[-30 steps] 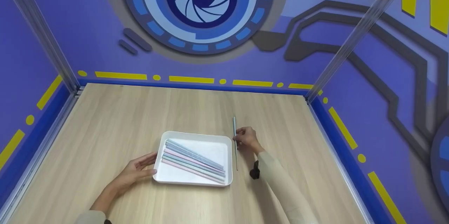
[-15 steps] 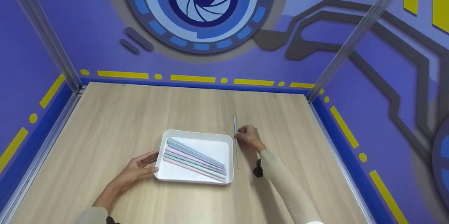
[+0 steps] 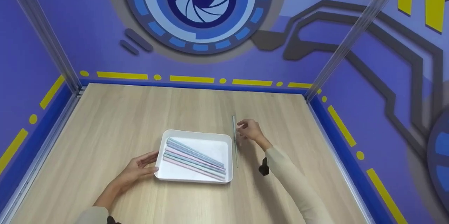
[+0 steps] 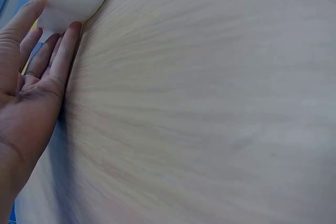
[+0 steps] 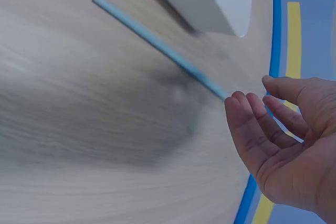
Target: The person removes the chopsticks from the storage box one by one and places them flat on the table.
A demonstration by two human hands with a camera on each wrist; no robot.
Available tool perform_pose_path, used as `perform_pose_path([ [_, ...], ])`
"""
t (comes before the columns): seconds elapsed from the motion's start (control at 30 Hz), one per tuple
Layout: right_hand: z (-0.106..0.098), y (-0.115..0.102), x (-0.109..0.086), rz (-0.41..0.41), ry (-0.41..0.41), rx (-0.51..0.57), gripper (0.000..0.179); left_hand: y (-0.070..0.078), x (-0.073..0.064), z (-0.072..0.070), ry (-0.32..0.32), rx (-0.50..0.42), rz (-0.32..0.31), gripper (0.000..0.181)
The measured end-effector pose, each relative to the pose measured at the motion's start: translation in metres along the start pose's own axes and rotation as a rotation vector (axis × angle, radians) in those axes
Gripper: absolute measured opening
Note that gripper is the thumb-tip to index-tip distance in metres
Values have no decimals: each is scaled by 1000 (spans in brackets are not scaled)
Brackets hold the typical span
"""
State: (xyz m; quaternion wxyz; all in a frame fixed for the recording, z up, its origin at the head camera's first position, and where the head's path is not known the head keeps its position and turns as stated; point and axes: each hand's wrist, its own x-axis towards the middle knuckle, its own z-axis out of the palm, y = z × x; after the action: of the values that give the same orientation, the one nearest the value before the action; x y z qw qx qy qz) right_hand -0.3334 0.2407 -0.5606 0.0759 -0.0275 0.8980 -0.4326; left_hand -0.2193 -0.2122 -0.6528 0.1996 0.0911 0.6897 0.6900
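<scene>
The right hand holds nothing, its fingers loosely bent and its thumb apart from them; just beside its fingertips a single pale blue-green stick lies on the table, pointing away from the person; whether a fingertip touches it, I cannot tell. That stick runs along the right side of a white tray, near it but apart; inside the tray a row of sticks, blue, pink and green, lies slantwise, side by side. At the tray's left end is the left hand, fingers extended against the wall, thumb spread from them at the near corner. Beneath everything is a wood-grain table; purple-blue walls with yellow dashes stand round it.
</scene>
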Motion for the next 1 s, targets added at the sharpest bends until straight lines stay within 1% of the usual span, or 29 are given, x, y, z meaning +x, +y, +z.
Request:
perform_pose_path([
  [0.17, 1, -16, 0, -84, -39, -38, 26, 0, 0, -1, 0, 1, -10, 79],
  [0.3, 5, -27, 1, -162, -53, -75, 24, 0, 0, -1, 5, 7, -11, 79],
  [0.43, 12, -38, 1, -220, -85, -67, 25, 1, -1, 0, 8, 24, -4, 78],
  [0.6, 29, -51, -1, -333, -158, -67, 24, 1, -2, 0, -16, 6, -3, 76],
  [0.67, 37, -57, -1, -350, -190, -61, 24, 1, -2, 0, -15, -8, -13, 77],
  [0.73, 48, -62, -1, -350, -221, -58, 24, 1, -2, 0, -4, -8, -15, 78],
  [0.87, 72, -69, 2, -345, -313, -50, 24, 1, -2, 0, 16, -9, -18, 78],
  [1.0, 95, -71, 5, -354, -421, -116, 25, 1, -1, 1, 23, -1, -5, 76],
])
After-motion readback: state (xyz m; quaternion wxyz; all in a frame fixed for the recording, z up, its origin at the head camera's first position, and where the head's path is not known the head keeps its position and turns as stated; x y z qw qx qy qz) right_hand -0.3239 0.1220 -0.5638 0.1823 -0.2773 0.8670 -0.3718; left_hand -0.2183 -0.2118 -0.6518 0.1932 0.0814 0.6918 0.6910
